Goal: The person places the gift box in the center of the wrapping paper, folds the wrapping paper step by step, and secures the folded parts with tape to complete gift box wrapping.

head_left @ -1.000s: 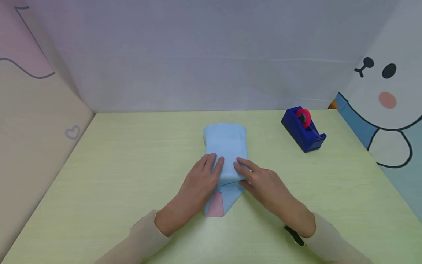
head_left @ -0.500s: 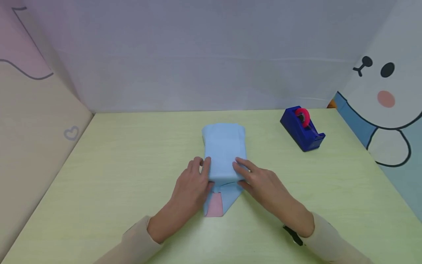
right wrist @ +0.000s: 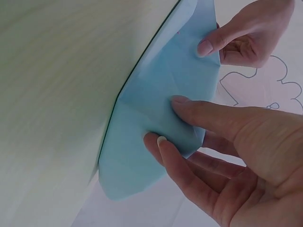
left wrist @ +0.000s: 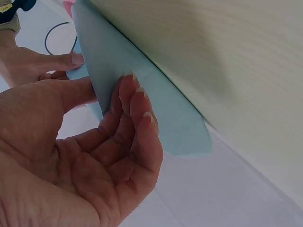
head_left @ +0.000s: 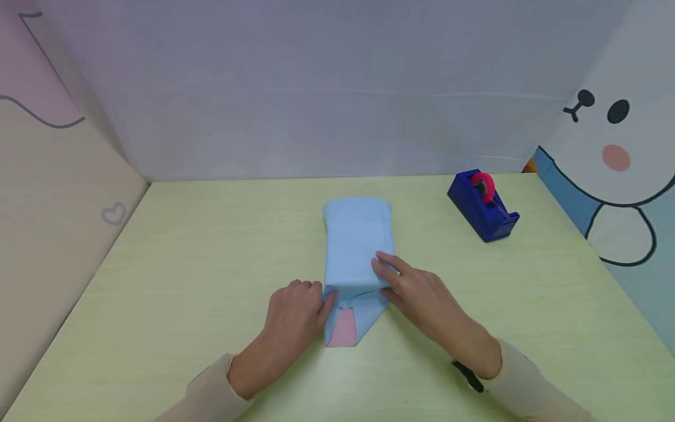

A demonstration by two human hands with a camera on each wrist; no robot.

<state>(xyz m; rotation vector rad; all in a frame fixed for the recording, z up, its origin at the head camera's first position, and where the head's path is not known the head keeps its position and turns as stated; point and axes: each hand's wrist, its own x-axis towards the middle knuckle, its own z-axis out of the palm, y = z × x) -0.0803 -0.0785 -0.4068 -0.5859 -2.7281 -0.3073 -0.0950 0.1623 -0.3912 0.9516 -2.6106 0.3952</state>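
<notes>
A box-shaped parcel in light blue wrapping paper (head_left: 358, 240) lies on the table. A pointed blue flap with a pink patch (head_left: 343, 329) extends from its near end. My left hand (head_left: 296, 313) holds the near left corner, thumb on the end face; in the left wrist view its curled fingers (left wrist: 137, 111) touch the long side. At the near right corner is my right hand (head_left: 422, 293). Its thumb (right wrist: 208, 113) presses the folded end in the right wrist view, and its fingers bend over the top and right side.
A blue tape dispenser (head_left: 482, 208) with a red roll stands at the back right of the pale table (head_left: 211, 246). Printed cloth walls (head_left: 337, 117) enclose the table at the back and both sides. A dark band is on my right wrist.
My left hand has slid off the parcel's top, leftward and nearer, to the near left corner, and its fingers have curled. The right hand and the parcel stay nearly in place.
</notes>
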